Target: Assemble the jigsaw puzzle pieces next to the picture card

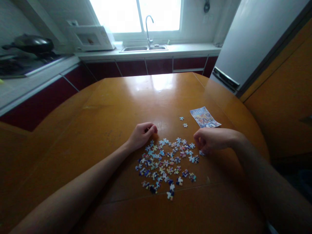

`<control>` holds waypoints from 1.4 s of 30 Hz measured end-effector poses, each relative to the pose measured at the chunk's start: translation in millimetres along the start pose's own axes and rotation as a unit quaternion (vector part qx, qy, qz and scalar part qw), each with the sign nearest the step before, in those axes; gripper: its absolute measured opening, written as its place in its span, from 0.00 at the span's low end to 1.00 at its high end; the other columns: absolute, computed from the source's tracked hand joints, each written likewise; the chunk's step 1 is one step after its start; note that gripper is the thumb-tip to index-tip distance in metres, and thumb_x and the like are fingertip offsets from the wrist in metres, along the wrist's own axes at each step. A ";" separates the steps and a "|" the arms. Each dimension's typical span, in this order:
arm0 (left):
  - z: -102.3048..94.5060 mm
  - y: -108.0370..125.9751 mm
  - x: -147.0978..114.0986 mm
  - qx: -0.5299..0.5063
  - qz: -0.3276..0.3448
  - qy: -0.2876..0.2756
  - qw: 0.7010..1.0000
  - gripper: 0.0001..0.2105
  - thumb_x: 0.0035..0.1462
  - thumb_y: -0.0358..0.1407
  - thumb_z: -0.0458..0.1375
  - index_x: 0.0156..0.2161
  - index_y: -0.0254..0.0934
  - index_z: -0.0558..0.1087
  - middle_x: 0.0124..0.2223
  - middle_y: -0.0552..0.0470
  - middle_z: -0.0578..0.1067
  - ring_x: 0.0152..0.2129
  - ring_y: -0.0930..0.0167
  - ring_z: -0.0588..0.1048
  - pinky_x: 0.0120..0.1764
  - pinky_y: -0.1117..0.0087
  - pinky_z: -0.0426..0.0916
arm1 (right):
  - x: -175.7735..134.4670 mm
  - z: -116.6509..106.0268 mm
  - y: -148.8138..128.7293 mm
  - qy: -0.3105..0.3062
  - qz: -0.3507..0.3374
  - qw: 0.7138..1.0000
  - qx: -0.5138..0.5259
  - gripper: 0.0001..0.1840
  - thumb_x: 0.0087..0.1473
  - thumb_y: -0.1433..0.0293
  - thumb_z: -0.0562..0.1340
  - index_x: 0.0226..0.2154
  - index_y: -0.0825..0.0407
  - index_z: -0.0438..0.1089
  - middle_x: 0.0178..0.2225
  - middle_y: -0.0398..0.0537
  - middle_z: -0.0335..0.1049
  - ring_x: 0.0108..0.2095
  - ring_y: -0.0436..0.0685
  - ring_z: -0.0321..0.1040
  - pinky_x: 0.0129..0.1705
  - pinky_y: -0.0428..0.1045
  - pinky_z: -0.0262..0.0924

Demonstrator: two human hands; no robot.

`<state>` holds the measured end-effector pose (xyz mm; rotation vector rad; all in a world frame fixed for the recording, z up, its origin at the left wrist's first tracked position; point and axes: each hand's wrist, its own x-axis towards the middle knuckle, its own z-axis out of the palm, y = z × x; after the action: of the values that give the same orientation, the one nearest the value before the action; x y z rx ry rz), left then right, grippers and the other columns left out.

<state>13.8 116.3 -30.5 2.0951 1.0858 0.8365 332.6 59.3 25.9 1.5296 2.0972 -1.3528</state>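
Observation:
Many loose jigsaw puzzle pieces (pixel 168 162) lie in a spread heap on the wooden table (pixel 117 107). My left hand (pixel 142 135) rests at the heap's upper left edge, its fingers loosely curled in, with nothing seen in them. On the heap's right side, my right hand (pixel 209 140) is bent downward with curled fingers. Its fingertips are at a puzzle piece (pixel 201 152) on the table; the grip is partly hidden. Two single pieces (pixel 183 122) lie apart, beyond the heap. Past my right hand is a small printed picture sheet (pixel 204 117).
Beyond the table runs a counter with a sink (pixel 146 48), a tap (pixel 149 31) and a white microwave (pixel 91 38). A dark pan (pixel 34 44) stands on the stove at the left. A fridge (pixel 253 42) is at the right.

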 end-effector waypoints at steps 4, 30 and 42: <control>0.0 -0.8 0.5 -0.002 0.000 0.003 1.000 0.16 0.64 0.39 0.52 0.29 0.34 0.76 0.27 0.52 0.76 0.24 0.74 0.72 0.31 0.75 0.64 | 3.4 4.2 -4.7 -0.029 0.005 0.999 0.016 0.09 0.42 0.76 0.66 0.29 0.53 0.68 0.25 0.41 0.73 0.25 0.54 0.73 0.24 0.45 0.59; -1.5 1.5 0.6 0.006 -0.002 0.001 1.000 0.17 0.63 0.42 0.54 0.28 0.34 0.76 0.26 0.52 0.76 0.23 0.73 0.71 0.29 0.74 0.65 | 61.8 8.6 -3.5 0.420 0.028 0.907 -0.016 0.13 0.55 0.80 0.55 0.34 0.56 0.75 0.35 0.55 0.77 0.35 0.56 0.70 0.37 0.47 0.57; -1.9 -1.4 -0.1 0.004 -0.001 -0.006 1.000 0.16 0.64 0.40 0.53 0.29 0.35 0.76 0.26 0.53 0.75 0.24 0.73 0.71 0.29 0.74 0.63 | 63.9 8.2 -0.5 0.417 0.013 0.908 -0.021 0.13 0.56 0.79 0.55 0.32 0.55 0.75 0.34 0.55 0.77 0.34 0.56 0.69 0.37 0.48 0.56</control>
<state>11.7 117.3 -30.4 2.1035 1.0864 0.8197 301.6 94.0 -18.7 2.3946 2.4806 -0.6572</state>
